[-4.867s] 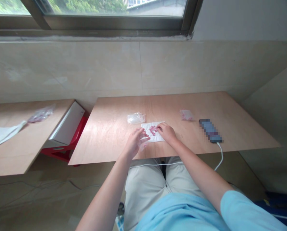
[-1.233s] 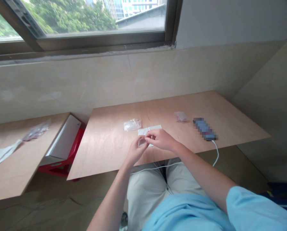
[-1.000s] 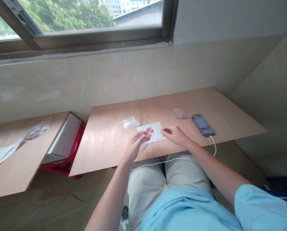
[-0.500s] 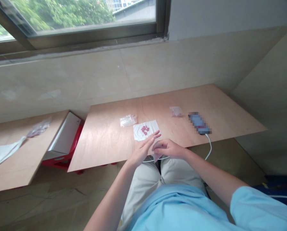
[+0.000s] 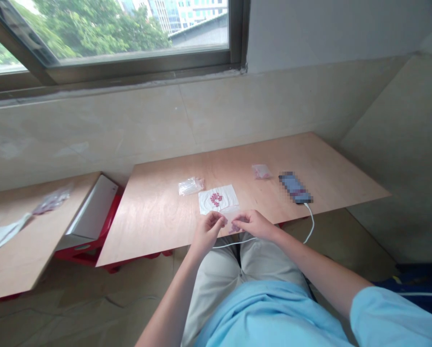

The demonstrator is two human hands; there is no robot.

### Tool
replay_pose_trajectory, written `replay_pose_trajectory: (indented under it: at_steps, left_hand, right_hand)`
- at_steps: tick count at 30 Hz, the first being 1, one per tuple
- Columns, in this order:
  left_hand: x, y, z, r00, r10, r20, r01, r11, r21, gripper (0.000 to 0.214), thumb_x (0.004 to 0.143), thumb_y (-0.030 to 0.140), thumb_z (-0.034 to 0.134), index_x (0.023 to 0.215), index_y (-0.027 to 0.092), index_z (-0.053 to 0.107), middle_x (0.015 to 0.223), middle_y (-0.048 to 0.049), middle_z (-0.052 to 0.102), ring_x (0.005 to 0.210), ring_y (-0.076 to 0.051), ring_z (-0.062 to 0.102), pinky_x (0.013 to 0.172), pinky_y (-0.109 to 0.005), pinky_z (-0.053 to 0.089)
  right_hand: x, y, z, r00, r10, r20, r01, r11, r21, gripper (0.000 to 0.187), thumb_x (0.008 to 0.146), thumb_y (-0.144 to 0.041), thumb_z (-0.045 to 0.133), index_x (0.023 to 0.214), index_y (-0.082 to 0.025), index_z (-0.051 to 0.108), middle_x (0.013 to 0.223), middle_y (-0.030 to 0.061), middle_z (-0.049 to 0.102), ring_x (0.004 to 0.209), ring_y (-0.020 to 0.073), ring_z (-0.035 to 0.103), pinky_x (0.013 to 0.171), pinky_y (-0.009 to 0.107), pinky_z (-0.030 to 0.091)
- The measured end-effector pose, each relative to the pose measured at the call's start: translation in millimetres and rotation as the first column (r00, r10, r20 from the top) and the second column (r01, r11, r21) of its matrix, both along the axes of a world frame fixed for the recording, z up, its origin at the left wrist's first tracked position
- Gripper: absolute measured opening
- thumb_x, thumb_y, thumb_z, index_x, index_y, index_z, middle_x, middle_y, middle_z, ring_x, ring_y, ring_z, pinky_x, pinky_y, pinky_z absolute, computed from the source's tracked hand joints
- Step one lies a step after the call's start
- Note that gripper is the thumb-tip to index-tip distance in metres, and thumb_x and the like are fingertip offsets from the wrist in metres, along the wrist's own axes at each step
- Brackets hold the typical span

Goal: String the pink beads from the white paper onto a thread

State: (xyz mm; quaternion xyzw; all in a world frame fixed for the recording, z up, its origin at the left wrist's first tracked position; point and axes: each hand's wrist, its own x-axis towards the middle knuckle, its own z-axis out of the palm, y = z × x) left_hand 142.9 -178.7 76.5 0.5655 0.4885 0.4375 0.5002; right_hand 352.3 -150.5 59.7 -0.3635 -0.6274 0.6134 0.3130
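Note:
My left hand (image 5: 209,230) and my right hand (image 5: 252,223) meet at the near edge of the wooden table (image 5: 158,217). Between their pinched fingers stretches a small clear plastic bag (image 5: 231,222) with something pinkish inside. Just beyond it lies a white paper sheet (image 5: 218,199) with a cluster of small red beads (image 5: 216,198) on it.
A bundle of clear bags (image 5: 190,185) lies left of the sheet. Farther right are a small pink-filled bag (image 5: 261,170) and a phone (image 5: 295,188) with a white cable (image 5: 310,224) hanging off the edge. A second table (image 5: 17,250) and a white box (image 5: 91,214) stand to the left.
Both hands have drawn back from the beads on the sheet to the table's near edge. They now pinch the small bag from both sides.

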Motion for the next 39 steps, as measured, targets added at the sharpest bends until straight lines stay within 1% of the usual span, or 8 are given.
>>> replay_pose_trajectory:
  at_steps: [4, 11, 15, 18, 24, 27, 32, 39]
  left_hand:
    - [2.0, -0.4, -1.4, 0.999, -0.022, 0.034, 0.022, 1.000, -0.004, 0.026, 0.097, 0.044, 0.055, 0.095, 0.017, 0.057, 0.077, -0.0017, 0.065, 0.070, -0.015, 0.064, 0.070, -0.030, 0.053]
    - [2.4, 0.7, -12.0, 0.988, -0.147, -0.038, 0.143, 0.986, -0.089, 0.025, 0.088, 0.040, 0.067, 0.090, 0.017, 0.059, 0.080, -0.0021, 0.064, 0.071, -0.014, 0.063, 0.065, -0.026, 0.050]
    - [-0.4, 1.1, -13.5, 0.971, -0.202, -0.124, 0.185, 0.973, -0.138, 0.022, 0.087, 0.038, 0.068, 0.088, 0.017, 0.060, 0.074, -0.0007, 0.063, 0.065, -0.014, 0.063, 0.060, -0.025, 0.049]
    - [-0.3, 1.3, -7.1, 0.940, -0.262, -0.218, 0.244, 0.964, -0.106, 0.023, 0.086, 0.039, 0.069, 0.090, 0.017, 0.064, 0.084, -0.0039, 0.068, 0.076, -0.017, 0.065, 0.067, -0.027, 0.051]
    - [-1.0, 3.9, 6.4, 0.989, -0.092, -0.120, 0.094, 0.996, 0.011, 0.031, 0.090, 0.041, 0.065, 0.111, 0.019, 0.065, 0.115, -0.0103, 0.068, 0.103, -0.022, 0.066, 0.091, -0.036, 0.052]
    - [-2.7, 5.1, 6.5, 0.995, -0.062, -0.076, 0.064, 0.998, 0.025, 0.027, 0.090, 0.041, 0.066, 0.104, 0.018, 0.067, 0.107, -0.0092, 0.070, 0.100, -0.022, 0.066, 0.092, -0.035, 0.051]
    - [-3.0, 6.3, 2.5, 0.999, 0.009, -0.034, -0.007, 0.999, 0.045, 0.024, 0.089, 0.041, 0.067, 0.090, 0.017, 0.067, 0.088, -0.0052, 0.069, 0.085, -0.018, 0.065, 0.078, -0.029, 0.051]
    - [-1.9, 2.7, 7.9, 0.985, 0.009, -0.170, 0.010, 0.994, 0.112, 0.022, 0.091, 0.040, 0.064, 0.090, 0.018, 0.068, 0.087, -0.0049, 0.070, 0.082, -0.018, 0.065, 0.077, -0.029, 0.050]
  right_hand:
    - [-2.4, -0.5, -5.5, 0.999, 0.011, 0.034, -0.013, 0.999, 0.043, 0.031, 0.089, -0.044, 0.065, 0.098, -0.017, 0.076, 0.092, 0.0068, 0.075, 0.082, 0.0195, 0.070, 0.073, 0.029, 0.055]
    - [1.8, 6.1, -8.9, 0.998, -0.048, 0.030, 0.047, 0.999, 0.025, 0.030, 0.088, -0.044, 0.065, 0.098, -0.017, 0.074, 0.089, 0.0068, 0.074, 0.079, 0.0190, 0.069, 0.067, 0.028, 0.054]
    - [0.6, 10.1, -9.3, 0.986, -0.161, -0.033, 0.162, 0.986, 0.029, 0.031, 0.086, -0.045, 0.068, 0.095, -0.016, 0.072, 0.085, 0.0059, 0.072, 0.072, 0.0170, 0.066, 0.067, 0.029, 0.053]
    - [-0.6, 11.4, -7.7, 0.967, -0.237, -0.098, 0.239, 0.971, 0.015, 0.031, 0.086, -0.047, 0.068, 0.090, -0.016, 0.069, 0.075, 0.0026, 0.067, 0.065, 0.0143, 0.061, 0.063, 0.027, 0.050]
    - [-0.9, 5.0, -4.0, 0.981, -0.178, -0.081, 0.180, 0.984, 0.019, 0.034, 0.086, -0.047, 0.068, 0.096, -0.015, 0.069, 0.083, 0.0042, 0.069, 0.069, 0.0153, 0.063, 0.065, 0.027, 0.051]
    - [-1.8, 1.5, -4.6, 0.986, -0.166, -0.026, 0.167, 0.985, 0.045, 0.033, 0.086, -0.047, 0.067, 0.094, -0.015, 0.070, 0.082, 0.0046, 0.070, 0.069, 0.0163, 0.064, 0.064, 0.027, 0.052]
    - [-3.6, 0.5, -9.4, 0.993, -0.117, -0.017, 0.117, 0.993, 0.032, 0.037, 0.088, -0.047, 0.065, 0.107, -0.016, 0.070, 0.095, 0.0072, 0.074, 0.081, 0.0206, 0.069, 0.071, 0.031, 0.056]
    - [-5.1, 0.0, -9.6, 0.991, -0.129, 0.023, 0.126, 0.987, 0.103, 0.031, 0.088, -0.043, 0.066, 0.106, -0.018, 0.070, 0.100, 0.0065, 0.074, 0.084, 0.0202, 0.070, 0.076, 0.032, 0.055]
